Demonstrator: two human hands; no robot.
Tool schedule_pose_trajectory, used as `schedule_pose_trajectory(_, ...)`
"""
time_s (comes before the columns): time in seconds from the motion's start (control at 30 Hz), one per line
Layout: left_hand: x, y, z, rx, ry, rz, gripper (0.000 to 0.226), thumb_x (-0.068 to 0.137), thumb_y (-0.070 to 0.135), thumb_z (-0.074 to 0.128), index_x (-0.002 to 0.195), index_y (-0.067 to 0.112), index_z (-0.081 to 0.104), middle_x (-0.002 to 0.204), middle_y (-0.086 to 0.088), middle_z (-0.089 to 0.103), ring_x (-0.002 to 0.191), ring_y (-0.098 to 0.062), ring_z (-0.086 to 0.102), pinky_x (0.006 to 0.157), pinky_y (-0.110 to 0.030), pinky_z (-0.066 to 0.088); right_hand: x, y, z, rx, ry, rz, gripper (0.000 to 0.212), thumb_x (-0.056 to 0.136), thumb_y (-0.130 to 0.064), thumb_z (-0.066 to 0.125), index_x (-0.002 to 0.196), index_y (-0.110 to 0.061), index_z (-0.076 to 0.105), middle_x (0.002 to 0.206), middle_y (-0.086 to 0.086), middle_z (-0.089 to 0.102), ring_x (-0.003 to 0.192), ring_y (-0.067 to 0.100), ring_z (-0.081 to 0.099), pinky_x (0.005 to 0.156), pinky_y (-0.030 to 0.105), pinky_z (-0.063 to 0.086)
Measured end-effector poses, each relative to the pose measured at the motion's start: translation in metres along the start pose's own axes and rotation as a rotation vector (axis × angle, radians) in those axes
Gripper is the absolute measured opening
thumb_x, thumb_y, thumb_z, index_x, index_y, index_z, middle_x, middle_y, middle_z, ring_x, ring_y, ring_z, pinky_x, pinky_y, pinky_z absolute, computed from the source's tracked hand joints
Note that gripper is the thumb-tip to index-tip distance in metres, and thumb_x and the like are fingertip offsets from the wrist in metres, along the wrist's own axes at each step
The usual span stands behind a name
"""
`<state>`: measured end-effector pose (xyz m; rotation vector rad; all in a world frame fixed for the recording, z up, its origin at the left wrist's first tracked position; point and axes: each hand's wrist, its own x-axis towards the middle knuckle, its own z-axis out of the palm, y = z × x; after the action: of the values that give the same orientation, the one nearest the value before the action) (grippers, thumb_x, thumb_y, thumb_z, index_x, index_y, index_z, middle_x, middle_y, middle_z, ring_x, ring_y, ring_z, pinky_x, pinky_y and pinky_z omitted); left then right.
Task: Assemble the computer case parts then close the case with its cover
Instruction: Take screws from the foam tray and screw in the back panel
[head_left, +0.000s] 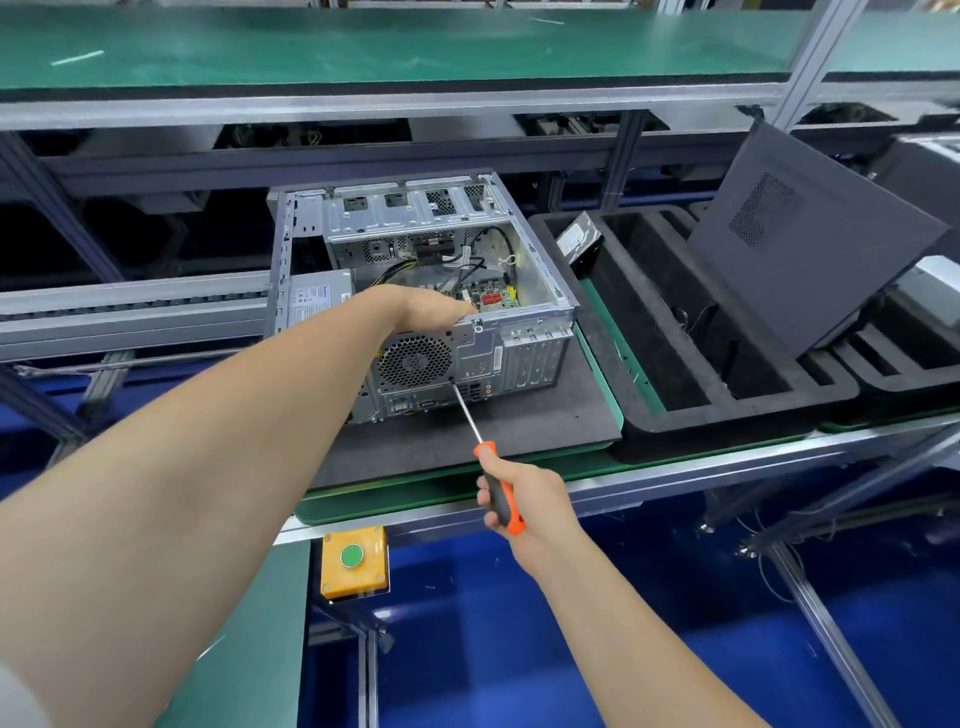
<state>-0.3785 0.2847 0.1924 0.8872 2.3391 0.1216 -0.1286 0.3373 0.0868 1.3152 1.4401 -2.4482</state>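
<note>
An open silver computer case (524, 358) lies on its side on a dark mat (467, 441), its rear panel with the round fan grille (414, 360) facing me. My left hand (421, 309) reaches over the rear edge into the case; its fingers are hidden inside. My right hand (524, 501) grips the orange and black handle of a screwdriver (480, 441). The screwdriver's tip touches the rear panel just below and right of the fan grille. The dark grey case cover (810, 244) leans upright in a foam tray at the right.
A black foam tray (727, 415) with deep slots stands right of the case, a hard drive (579, 241) propped at its far left corner. A yellow box with a green button (355, 561) hangs under the bench's front rail. A green shelf spans overhead.
</note>
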Motion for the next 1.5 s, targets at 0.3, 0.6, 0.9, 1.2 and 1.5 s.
schedule_pose_trajectory(0.3, -0.007, 0.004, 0.001, -0.091, 0.004, 0.005, 0.057, 0.113, 0.042, 0.018, 0.163, 0.016, 0.020, 0.170, -0.004, 0.017, 0.156, -0.023, 0.018, 0.125, -0.040, 0.013, -0.001, 0.001, -0.001, 0.096, -0.148, 0.075, 0.027, 0.091, -0.033, 0.080, 0.100, -0.007, 0.075, 0.079, 0.005, 0.062, 0.052, 0.012, 0.047, 0.039, 0.022, 0.030)
schedule_pose_trajectory(0.6, -0.007, 0.016, 0.006, -0.167, 0.618, -0.028, 0.044, 0.085, 0.048, 0.046, 0.063, 0.013, 0.062, 0.065, -0.009, 0.070, 0.061, -0.026, 0.061, 0.057, -0.031, 0.048, -0.011, -0.008, -0.052, -0.462, 0.234, -0.520, 0.048, 0.101, -0.049, 0.055, 0.077, -0.008, 0.048, 0.065, 0.005, 0.046, 0.060, 0.020, 0.039, 0.058, 0.041, 0.036)
schedule_pose_trajectory(0.9, 0.033, 0.160, -0.009, -0.278, 0.792, 0.353, 0.018, 0.087, 0.020, 0.056, 0.090, 0.023, 0.073, 0.078, 0.010, 0.067, 0.079, -0.016, 0.063, 0.073, -0.032, 0.052, 0.030, -0.130, -0.130, -0.389, 0.462, -0.631, 0.033, 0.106, -0.048, 0.049, 0.091, -0.020, 0.059, 0.079, 0.006, 0.070, 0.070, 0.029, 0.070, 0.060, 0.040, 0.059)
schedule_pose_trajectory(1.2, 0.156, 0.235, 0.030, -0.264, 0.423, 0.204, 0.033, 0.092, 0.000, 0.054, 0.111, 0.017, 0.074, 0.111, 0.001, 0.072, 0.100, -0.015, 0.065, 0.087, -0.024, 0.052, 0.143, -0.253, -0.208, -0.567, 0.410, -0.621, 0.018, 0.096, -0.030, 0.067, 0.099, -0.019, 0.053, 0.083, 0.006, 0.063, 0.079, 0.030, 0.067, 0.073, 0.042, 0.056)
schedule_pose_trajectory(1.5, 0.239, 0.223, 0.067, -0.110, 0.309, -0.026, 0.028, 0.092, 0.001, 0.064, 0.111, 0.017, 0.077, 0.113, 0.000, 0.073, 0.104, -0.016, 0.066, 0.093, -0.021, 0.048, 0.245, -0.290, -0.228, -0.885, 0.088, -0.585, 0.034, 0.085, -0.009, 0.076, 0.108, -0.015, 0.051, 0.089, 0.007, 0.064, 0.080, 0.023, 0.064, 0.067, 0.037, 0.052)
